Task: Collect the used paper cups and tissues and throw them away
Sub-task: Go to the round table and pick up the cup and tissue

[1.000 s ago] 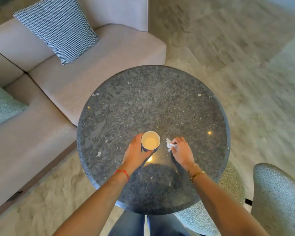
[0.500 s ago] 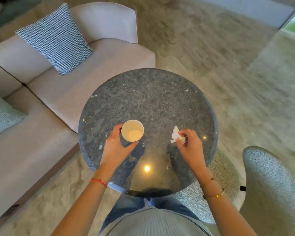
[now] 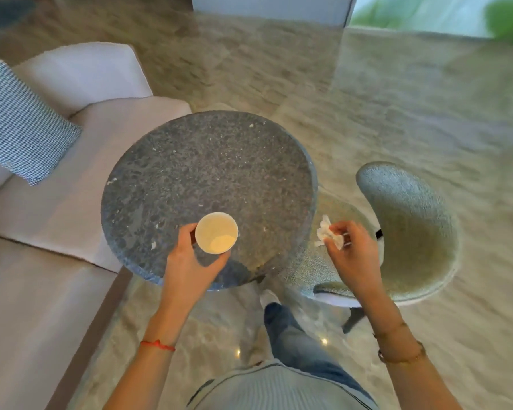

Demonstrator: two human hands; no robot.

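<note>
Since 0.5 s ago both hands have come up and away from the round dark speckled stone table (image 3: pixel 208 173): left hand (image 3: pixel 190 261) w/ the white paper cup (image 3: pixel 216 232) now sits lower centre of frame over the table's near edge, and right hand (image 3: pixel 354 255) w/ the crumpled white tissue (image 3: pixel 326 232) has swung off the tabletop to the right, now over the seat of the grey-green woven round chair (image 3: pixel 409 229). View has shifted too; table now sits centre frame, pale beige fabric sofa (image 3: pixel 80 184) at left.

Left hand is closed round the cup's side, thumb one side & fingers the other, cup upright, mouth facing up, pale inside, seemingly lifted clear of the top. Right hand's fingers are curled shut on the tissue, a tuft sticking out at upper left of the fist. Hands well apart, table rim between them.

Black-and-white houndstooth cushion (image 3: pixel 21 128) leans on the sofa, left edge of frame. Red thread on left wrist, bangles on right. Person's blue jeans and a shoe show at bottom centre on the shiny marble-look floor (image 3: pixel 397 99); frame is motion-blurred
</note>
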